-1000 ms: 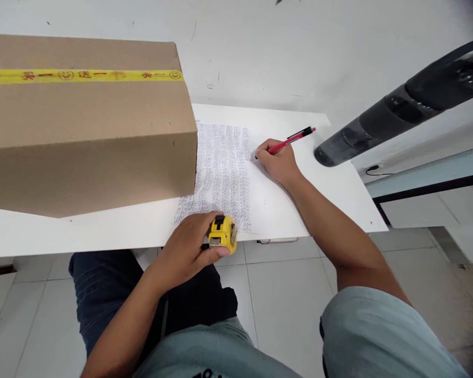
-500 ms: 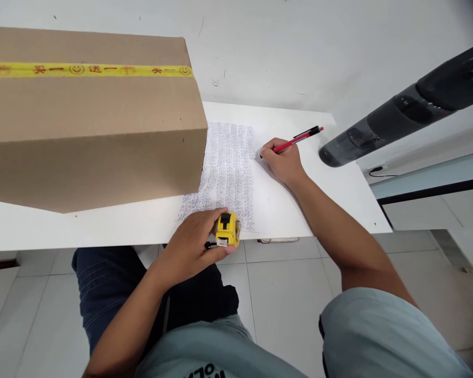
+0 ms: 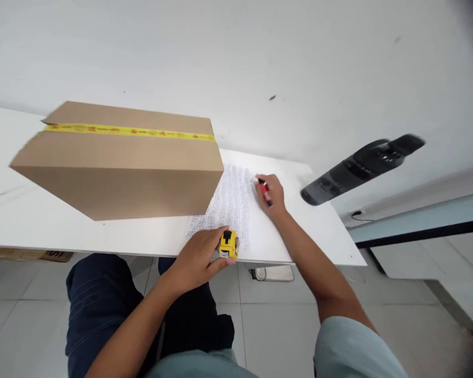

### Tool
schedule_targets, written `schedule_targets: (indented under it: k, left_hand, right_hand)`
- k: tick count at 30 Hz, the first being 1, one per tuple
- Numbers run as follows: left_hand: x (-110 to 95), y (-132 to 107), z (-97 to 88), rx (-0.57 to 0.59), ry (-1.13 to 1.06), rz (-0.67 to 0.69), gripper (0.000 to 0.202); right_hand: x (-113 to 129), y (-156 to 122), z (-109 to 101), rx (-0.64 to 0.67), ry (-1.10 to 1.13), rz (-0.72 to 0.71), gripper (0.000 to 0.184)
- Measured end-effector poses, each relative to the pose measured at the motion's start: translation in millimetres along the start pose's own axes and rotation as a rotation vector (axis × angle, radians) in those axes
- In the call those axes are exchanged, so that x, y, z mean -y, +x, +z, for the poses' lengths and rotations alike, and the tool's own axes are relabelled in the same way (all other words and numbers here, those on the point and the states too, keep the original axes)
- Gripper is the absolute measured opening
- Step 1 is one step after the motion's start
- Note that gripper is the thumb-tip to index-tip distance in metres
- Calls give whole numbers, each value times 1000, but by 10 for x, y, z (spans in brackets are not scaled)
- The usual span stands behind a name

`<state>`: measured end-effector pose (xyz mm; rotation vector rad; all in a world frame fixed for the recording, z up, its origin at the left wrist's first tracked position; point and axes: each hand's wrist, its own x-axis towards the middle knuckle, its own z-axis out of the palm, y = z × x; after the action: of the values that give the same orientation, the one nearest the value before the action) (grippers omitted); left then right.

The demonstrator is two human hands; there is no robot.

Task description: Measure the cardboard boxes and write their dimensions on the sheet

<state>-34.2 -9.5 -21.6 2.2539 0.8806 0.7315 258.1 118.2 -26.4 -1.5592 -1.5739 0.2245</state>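
Observation:
My left hand (image 3: 199,257) is closed around a yellow and black tape measure (image 3: 228,244) at the table's front edge. The tape's blade looks drawn in. Over the right side of a handwritten sheet of paper (image 3: 230,210), my right hand (image 3: 273,197) grips a red and black pen (image 3: 265,192). That pen lies across the palm side of the fingers, slightly blurred. A taped cardboard box (image 3: 142,184) stands left of my hands and covers part of the sheet.
A dark bottle (image 3: 342,176) stands at the right end of the white table (image 3: 43,220), against the wall. Below the front edge, a light rectangular object (image 3: 274,273) shows near the tiled floor. A black plug (image 3: 356,213) with a cable is at the far right.
The pen has swung in my right hand from pointing up and right to lying steeply along the fingers. The view has pulled back and shows more of the box and table. The tape measure stays held.

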Motion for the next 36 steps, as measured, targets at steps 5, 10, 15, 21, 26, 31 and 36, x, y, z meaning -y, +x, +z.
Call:
schedule_targets:
  k: [5,10,15,21,26,31,36]
  left_hand:
    - [-32,-163,69,-203,46,134,65]
    - [-222,-612,-45,-366,134,305,78]
    - [-350,-924,-357,-466,310,313,69]
    - [-491,-1360,-815,-579,590,423,35]
    - [-145,-1560,-1570,-1011,719,173,27]
    - [397,-1292,-2593,-1123,529,-71,18]
    - [499,-1052,-2840,-930,425,-157,26]
  right_hand:
    - [377,-172,-171,115,-86,-126,38]
    - [1003,-1143,-385,441,475,-65,61]
    - [1645,-1992,-57,885,970,202,88]
    - [2066,-2008,160,650,1035,232,63]
    - [1996,-1306,-128,34,922,86,70]
    - [1687,-354,-273,-244,991,-44,71]
    - [1644,-250,-20,-161,904,-7,74]
